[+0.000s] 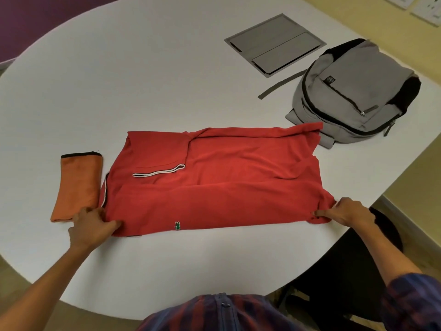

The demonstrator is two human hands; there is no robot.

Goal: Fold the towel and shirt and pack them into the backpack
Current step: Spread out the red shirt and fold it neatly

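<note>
A red polo shirt (214,177) lies spread sideways on the white table, both long sides folded inward, a small green logo near its front edge. My left hand (91,226) pinches the shirt's near-left corner. My right hand (346,211) pinches the near-right corner. An orange towel (77,187), folded into a narrow strip with a black hem, lies just left of the shirt, partly under my left hand. The grey backpack (353,91) lies flat at the far right, its zippers shut, touching the shirt's far-right corner.
The round white table (143,80) has a grey metal cable hatch (274,44) set in its far side. A loose grey backpack strap (281,84) runs beside it. A black chair (346,271) stands at the table's right edge, by my right arm.
</note>
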